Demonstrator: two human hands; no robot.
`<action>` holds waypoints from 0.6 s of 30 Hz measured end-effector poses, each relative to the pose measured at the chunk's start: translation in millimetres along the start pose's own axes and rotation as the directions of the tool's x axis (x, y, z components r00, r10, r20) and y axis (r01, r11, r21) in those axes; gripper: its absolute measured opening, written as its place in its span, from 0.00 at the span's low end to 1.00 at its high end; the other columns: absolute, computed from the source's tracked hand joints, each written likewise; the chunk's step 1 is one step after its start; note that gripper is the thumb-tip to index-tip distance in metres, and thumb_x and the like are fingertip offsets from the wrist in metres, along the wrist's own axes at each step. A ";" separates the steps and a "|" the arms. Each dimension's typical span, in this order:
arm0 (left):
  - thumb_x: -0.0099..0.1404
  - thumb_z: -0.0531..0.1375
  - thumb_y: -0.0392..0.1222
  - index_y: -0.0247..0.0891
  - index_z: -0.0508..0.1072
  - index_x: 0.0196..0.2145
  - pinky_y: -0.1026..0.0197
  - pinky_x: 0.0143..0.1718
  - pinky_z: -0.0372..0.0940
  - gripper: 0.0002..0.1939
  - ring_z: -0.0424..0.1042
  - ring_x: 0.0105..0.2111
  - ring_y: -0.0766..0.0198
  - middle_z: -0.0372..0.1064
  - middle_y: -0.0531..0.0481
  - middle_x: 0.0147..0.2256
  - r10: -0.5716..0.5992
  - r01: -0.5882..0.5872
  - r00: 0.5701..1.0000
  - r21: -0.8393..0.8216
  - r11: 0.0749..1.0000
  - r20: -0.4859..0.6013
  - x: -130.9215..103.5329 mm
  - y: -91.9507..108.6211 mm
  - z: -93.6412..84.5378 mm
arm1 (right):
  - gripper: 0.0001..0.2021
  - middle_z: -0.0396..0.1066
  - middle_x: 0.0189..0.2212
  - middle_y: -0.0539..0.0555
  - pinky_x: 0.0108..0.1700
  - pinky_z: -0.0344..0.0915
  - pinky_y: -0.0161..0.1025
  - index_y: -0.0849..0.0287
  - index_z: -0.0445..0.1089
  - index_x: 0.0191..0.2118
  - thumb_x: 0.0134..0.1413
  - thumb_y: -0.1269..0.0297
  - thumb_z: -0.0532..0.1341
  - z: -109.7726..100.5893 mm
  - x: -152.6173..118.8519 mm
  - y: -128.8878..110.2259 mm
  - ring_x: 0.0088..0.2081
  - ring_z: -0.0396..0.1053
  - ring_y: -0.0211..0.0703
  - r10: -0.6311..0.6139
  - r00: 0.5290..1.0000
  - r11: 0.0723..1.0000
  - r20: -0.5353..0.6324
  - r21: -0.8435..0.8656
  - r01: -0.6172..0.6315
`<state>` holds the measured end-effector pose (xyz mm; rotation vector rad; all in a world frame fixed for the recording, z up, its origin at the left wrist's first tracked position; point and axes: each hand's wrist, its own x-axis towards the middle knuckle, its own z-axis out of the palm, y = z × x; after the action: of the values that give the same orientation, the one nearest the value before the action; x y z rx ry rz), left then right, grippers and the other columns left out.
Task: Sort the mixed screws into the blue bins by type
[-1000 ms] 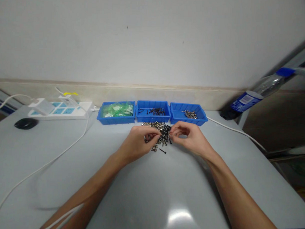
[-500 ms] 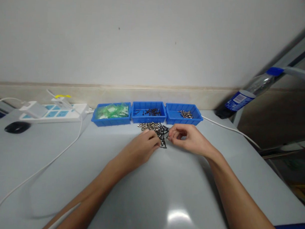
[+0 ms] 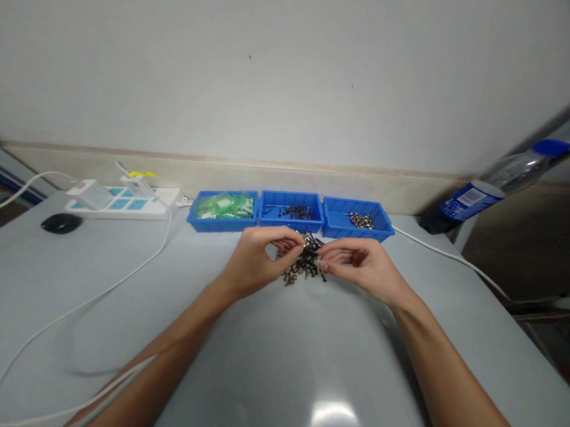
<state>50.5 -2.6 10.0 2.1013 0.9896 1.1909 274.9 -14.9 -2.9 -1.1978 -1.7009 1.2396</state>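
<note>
A loose pile of black and silvery screws (image 3: 306, 261) lies on the table between my two hands. Over its left side, my left hand (image 3: 265, 256) pinches thumb and forefinger together, and a small shiny screw (image 3: 304, 243) shows at the fingertips. My right hand (image 3: 365, 266) is at the pile's right edge, fingers curled and thumb close to the forefinger. Whatever lies between those right fingertips is too small to make out. Behind the pile, the middle blue tray (image 3: 291, 225) holds black screws and the right blue tray (image 3: 359, 231) holds silvery ones.
A left blue tray (image 3: 222, 225) contains green plastic packets. Further left are a white power strip (image 3: 166, 203) with chargers and a black mouse (image 3: 61, 223). A white cable (image 3: 92, 298) crosses the table's left side. A dark drink bottle (image 3: 472, 198) leans at the back right.
My left hand has risen from the pile's near edge and turned, now pinching above it. Silvery screws now lie at the pile's near side. The view has shifted slightly left.
</note>
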 end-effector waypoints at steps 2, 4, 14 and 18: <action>0.62 0.64 0.35 0.35 0.78 0.33 0.66 0.34 0.72 0.02 0.76 0.29 0.66 0.78 0.50 0.30 -0.078 0.082 0.972 0.006 0.997 -0.220 10.1 -9.5 -0.9 | 0.07 0.74 0.23 0.50 0.30 0.67 0.36 0.59 0.75 0.32 0.49 0.61 0.70 -5.6 -2.1 1.6 0.25 0.69 0.38 -0.025 1.000 0.973 0.010 -0.231 0.027; 0.64 0.64 0.39 0.34 0.78 0.35 0.64 0.37 0.74 0.06 0.78 0.32 0.63 0.79 0.47 0.33 -0.164 0.166 0.917 -0.027 0.986 -0.363 18.3 -20.1 -0.6 | 0.07 0.73 0.23 0.49 0.28 0.65 0.35 0.58 0.72 0.29 0.45 0.65 0.70 -10.0 -4.0 3.6 0.26 0.69 0.38 -0.035 0.997 0.914 0.075 -0.400 0.062; 0.66 0.60 0.32 0.35 0.78 0.37 0.59 0.42 0.72 0.07 0.78 0.35 0.62 0.80 0.46 0.36 0.139 -0.085 0.969 0.254 0.963 -0.203 -2.9 -25.9 11.5 | 0.06 0.75 0.24 0.49 0.31 0.67 0.35 0.58 0.75 0.28 0.45 0.74 0.62 -9.8 0.0 13.6 0.26 0.71 0.40 0.040 0.988 0.891 0.148 -0.452 0.031; 0.66 0.60 0.31 0.35 0.78 0.39 0.59 0.44 0.72 0.07 0.78 0.38 0.61 0.80 0.46 0.38 0.135 -0.127 0.990 0.194 0.973 -0.030 -14.0 -22.9 15.2 | 0.06 0.78 0.28 0.51 0.33 0.69 0.36 0.59 0.78 0.32 0.45 0.72 0.64 -17.7 -0.1 16.4 0.29 0.73 0.41 0.029 0.994 0.956 0.106 -0.294 0.003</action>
<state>51.3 -1.5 -20.8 2.3319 1.0344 1.2526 295.4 -7.8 -13.5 -1.3344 -2.0158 1.1026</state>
